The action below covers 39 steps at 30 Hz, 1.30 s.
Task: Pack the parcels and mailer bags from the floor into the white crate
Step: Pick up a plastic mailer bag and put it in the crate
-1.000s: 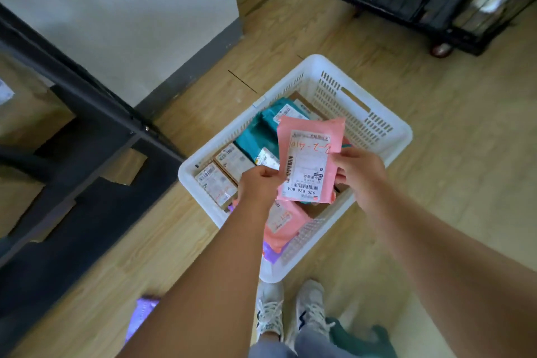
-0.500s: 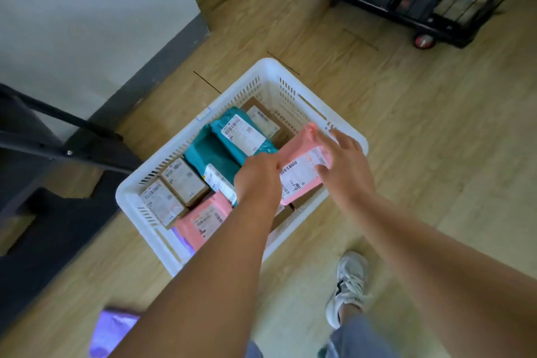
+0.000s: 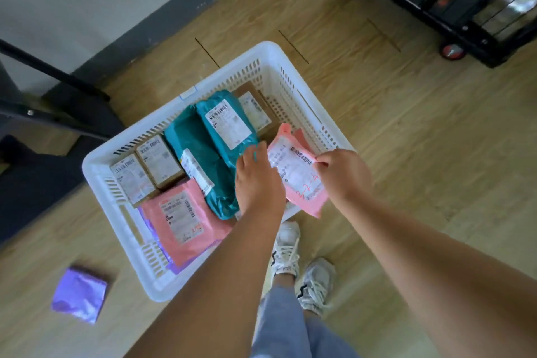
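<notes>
Over the crate [image 3: 263, 50] rim, the right hand [image 3: 345, 174] pinches a pink mailer [image 3: 296, 174], left hand [image 3: 258, 180] flat beside it; overhanging, it could slip outside.

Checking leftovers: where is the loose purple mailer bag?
Head view, lower left: the purple mailer bag lies on the floor beside the white crate, off its near corner.

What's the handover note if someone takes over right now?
Right hand: fingers pinch the pink mailer, held over the right end of the white crate.
Left hand: at the mailer's left edge; grip hidden.
Done: boxes, teal bags and a second pink mailer are in the crate.
Left: set this mailer down; fetch the purple mailer off the floor.
</notes>
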Motion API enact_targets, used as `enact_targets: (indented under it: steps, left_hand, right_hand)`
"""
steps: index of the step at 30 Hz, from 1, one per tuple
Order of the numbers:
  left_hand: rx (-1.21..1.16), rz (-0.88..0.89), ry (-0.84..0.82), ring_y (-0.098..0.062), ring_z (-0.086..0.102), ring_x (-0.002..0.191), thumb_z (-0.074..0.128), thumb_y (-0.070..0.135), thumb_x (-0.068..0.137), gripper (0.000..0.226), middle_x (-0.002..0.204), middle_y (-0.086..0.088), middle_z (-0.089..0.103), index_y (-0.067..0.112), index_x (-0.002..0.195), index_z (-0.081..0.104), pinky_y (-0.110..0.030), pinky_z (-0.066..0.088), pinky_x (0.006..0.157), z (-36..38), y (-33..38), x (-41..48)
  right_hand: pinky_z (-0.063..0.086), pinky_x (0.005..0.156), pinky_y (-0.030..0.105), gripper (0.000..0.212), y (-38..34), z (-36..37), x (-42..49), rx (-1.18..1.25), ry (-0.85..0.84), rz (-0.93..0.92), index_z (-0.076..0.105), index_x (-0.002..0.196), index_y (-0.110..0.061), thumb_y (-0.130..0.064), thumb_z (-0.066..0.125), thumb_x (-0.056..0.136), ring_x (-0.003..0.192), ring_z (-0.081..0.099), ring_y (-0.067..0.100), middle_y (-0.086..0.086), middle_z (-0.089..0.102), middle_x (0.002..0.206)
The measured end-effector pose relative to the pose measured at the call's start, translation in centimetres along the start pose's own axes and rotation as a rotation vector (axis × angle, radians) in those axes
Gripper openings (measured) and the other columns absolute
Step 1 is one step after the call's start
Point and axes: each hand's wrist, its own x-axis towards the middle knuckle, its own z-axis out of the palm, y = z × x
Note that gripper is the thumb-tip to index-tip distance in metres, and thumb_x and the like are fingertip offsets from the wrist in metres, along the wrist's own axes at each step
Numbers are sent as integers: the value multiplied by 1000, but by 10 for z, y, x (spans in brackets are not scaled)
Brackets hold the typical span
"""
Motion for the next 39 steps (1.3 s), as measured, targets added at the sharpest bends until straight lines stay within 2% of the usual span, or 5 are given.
enact_targets:
  steps: [10, 15, 20, 35, 39]
  left_hand:
    - [-621, -389, -499, -19, 59, 93, 42, 36, 100, 36, 122, -4, 62, 14, 127, 53, -27, 48, 70, 70, -3, 63]
    - [-747, -496, -536, -19, 64, 91, 46, 23, 97, 32, 116, 0, 64, 19, 128, 53, -28, 55, 63, 106, 3, 83]
    - [-773, -590, -468, -17, 62, 91, 42, 22, 98, 37, 117, -1, 61, 20, 134, 49, -22, 47, 60, 136, 11, 100]
    - [-414, -519, -341, -20, 58, 81, 40, 14, 97, 26, 105, -5, 60, 16, 116, 58, -32, 52, 69, 169, 25, 91]
    - [-390, -485, -388, -21, 50, 86, 37, 12, 99, 30, 114, -8, 60, 15, 121, 58, -33, 46, 77, 144, 21, 76]
  right_hand:
    - [23, 44, 25, 43, 0, 32, 72, 99, -92, 254, 45, 52, -17, -18, 52, 94, 47, 40, 10, -4, 44, 52]
    - [35, 51, 23, 23, 13, 50, 96, 8, -252, 254, 68, 94, -13, -10, 45, 94, 73, 54, 23, 3, 61, 86]
    - [42, 106, 41, 50, 17, 56, 111, 48, -427, 215, 49, 141, -11, -8, 54, 91, 127, 51, 30, 10, 50, 144]
    - [51, 95, 43, 56, 58, 102, 127, -43, -511, 75, 38, 142, -9, 5, 39, 88, 120, 54, 29, 10, 51, 137]
    - [51, 71, 29, 42, 60, 93, 122, -90, -554, 42, 52, 129, -15, 1, 39, 92, 100, 62, 23, 6, 60, 124]
